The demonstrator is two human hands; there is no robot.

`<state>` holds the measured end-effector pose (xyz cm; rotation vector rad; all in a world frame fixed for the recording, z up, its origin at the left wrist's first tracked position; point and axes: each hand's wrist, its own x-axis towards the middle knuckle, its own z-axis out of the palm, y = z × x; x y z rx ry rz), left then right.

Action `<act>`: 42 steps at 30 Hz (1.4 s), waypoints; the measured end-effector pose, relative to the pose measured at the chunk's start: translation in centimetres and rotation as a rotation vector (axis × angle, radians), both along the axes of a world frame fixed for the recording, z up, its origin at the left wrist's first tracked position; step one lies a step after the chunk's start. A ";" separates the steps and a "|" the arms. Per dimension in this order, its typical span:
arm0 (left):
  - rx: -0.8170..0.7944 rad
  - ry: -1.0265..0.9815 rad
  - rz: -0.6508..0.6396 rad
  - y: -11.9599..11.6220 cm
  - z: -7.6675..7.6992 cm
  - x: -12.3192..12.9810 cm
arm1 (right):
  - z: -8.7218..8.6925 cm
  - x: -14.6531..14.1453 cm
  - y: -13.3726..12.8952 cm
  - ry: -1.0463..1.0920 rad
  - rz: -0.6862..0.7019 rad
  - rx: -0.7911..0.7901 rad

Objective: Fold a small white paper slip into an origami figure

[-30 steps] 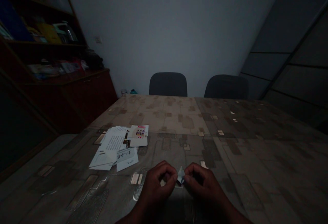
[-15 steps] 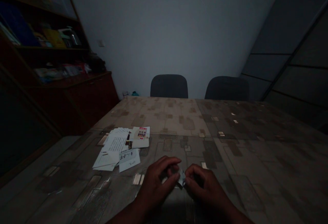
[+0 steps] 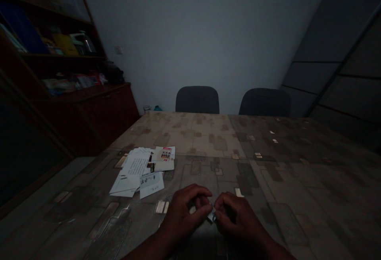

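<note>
Dim light leaves much of the room murky, and the wooden cabinet (image 3: 111, 101) at the left sinks almost to black. Its shelves hold a blue upright object (image 3: 25, 27), a yellow one (image 3: 66, 44) and a shiny metallic vessel (image 3: 88, 44); translucent plastic containers (image 3: 70, 0) sit higher up, their contents impossible to make out. Beyond the far table edge, a clear jar (image 3: 147, 109) and a teal object (image 3: 157, 108) are partly hidden, as are the lower parts of two dark chairs (image 3: 197, 99). On the patterned table (image 3: 282, 172), overlapping papers (image 3: 131, 168) cover one another, their print too small to read. At the near side, a small pale piece (image 3: 211, 216) lies between the two hands, mostly covered by fingers, so its shape is unclear. The right hand (image 3: 235, 214) pinches it between thumb and forefinger; the left hand (image 3: 187, 208) is curled beside it, thumb at its edge, though whether it grips cannot be told. Both forearms are cut off by the lower frame edge.
</note>
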<state>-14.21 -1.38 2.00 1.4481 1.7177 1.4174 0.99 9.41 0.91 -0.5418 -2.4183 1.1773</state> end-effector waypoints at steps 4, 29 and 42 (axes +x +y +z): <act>-0.029 0.045 0.041 0.1 0.0 0.1 | -0.2 0.0 -0.1 0.045 -0.033 -0.078; -0.060 -0.022 0.123 -0.1 -1.4 0.8 | -1.5 0.1 -0.2 0.184 -0.128 -0.438; -0.073 0.151 0.023 -0.3 -0.5 0.8 | -0.8 0.0 -0.3 0.134 -0.172 -0.334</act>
